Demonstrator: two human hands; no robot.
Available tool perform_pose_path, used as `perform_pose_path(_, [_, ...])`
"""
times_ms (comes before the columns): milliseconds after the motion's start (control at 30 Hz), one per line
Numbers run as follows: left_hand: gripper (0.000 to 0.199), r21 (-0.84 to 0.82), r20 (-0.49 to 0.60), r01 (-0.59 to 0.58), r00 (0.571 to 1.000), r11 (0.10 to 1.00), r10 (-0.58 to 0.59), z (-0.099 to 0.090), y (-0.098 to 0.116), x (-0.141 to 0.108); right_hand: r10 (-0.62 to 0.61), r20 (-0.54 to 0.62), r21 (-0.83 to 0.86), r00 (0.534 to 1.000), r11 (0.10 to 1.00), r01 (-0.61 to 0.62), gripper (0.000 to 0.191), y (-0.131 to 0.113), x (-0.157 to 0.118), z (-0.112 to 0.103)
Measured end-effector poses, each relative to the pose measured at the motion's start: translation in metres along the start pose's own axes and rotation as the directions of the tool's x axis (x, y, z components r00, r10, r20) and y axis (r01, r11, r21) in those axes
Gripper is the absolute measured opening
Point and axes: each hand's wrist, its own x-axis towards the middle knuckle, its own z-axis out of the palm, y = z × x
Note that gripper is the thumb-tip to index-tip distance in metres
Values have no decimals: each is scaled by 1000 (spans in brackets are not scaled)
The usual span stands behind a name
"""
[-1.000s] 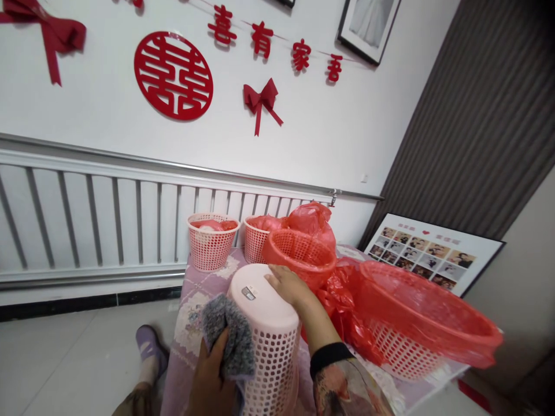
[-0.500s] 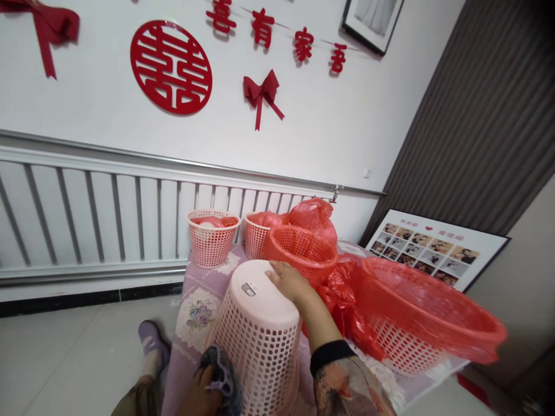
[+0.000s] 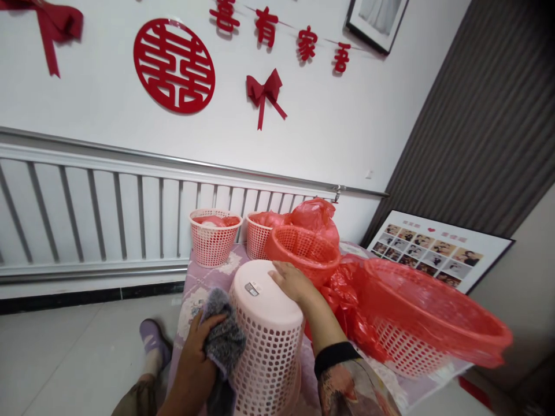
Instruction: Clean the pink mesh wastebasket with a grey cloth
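A pale pink perforated basket (image 3: 266,346) stands upside down at the near part of the table, its flat base with a small label facing up. My right hand (image 3: 295,283) rests on the right edge of that base, fingers laid over it. On the left, my left hand (image 3: 199,352) is closed round a grey fluffy cloth (image 3: 225,332) with a purple edge. The cloth lies against the basket's left side, near its upper part.
Behind stand two small pink baskets (image 3: 214,245) (image 3: 258,240) holding red bags. Red-lined baskets (image 3: 303,248) (image 3: 407,341) and crumpled red plastic (image 3: 342,289) lie to the right on the floral tablecloth (image 3: 193,289). A radiator (image 3: 104,214) runs along the wall.
My left hand has moved up along the basket's left side with the cloth, which now shows higher and more fully. My right hand stays on the base.
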Motion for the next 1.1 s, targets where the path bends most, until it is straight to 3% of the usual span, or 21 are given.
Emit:
perform_pose_path(67, [60, 5, -9, -37, 999, 999, 37, 6, 11, 6, 3, 2, -1, 1000, 1000, -3, 60, 1, 1, 1])
perform_pose_path(133, [67, 77, 35, -13, 999, 997, 11, 16, 5, 7, 4, 4, 0, 1000, 1000, -4, 61, 2, 1, 2])
perform_pose_path(300, [65, 323, 195, 53, 973, 945, -121, 30, -55, -11, -2, 11, 7, 1000, 1000, 1, 62, 2, 2, 2])
perform_pose_path(400, [62, 393, 245, 113, 944, 913, -223, 21, -85, -20, -1, 16, 7, 1000, 1000, 0, 63, 1, 3, 2])
perform_pose_path(500, [53, 385, 252, 169, 927, 907, -279, 9, -95, -14, 3, 21, 3, 1000, 1000, -3, 63, -1, 2, 1])
perform_pose_path(600, [46, 339, 245, 205, 923, 918, -296, 4, -90, 7, 5, 21, 0, 1000, 1000, -5, 61, -3, 0, -1])
perform_pose_path(733, [60, 228, 161, 238, 947, 944, -277, 0, -61, 37, 7, 15, 1, 1000, 1000, -7, 58, -5, -2, -3])
perform_pose_path(933, [63, 48, 76, 17, 997, 999, -20, 3, -5, 60, -2, 5, 9, 1000, 1000, 2, 60, -2, -1, -1])
perform_pose_path(1000, [58, 73, 65, -11, 998, 997, 6, 10, -6, 63, -3, -2, 12, 1000, 1000, 3, 59, -1, -1, 0])
perform_pose_path(1100, [52, 167, 102, 43, 993, 985, -60, 20, -34, 57, -4, -4, 11, 1000, 1000, 4, 59, 0, 0, 1])
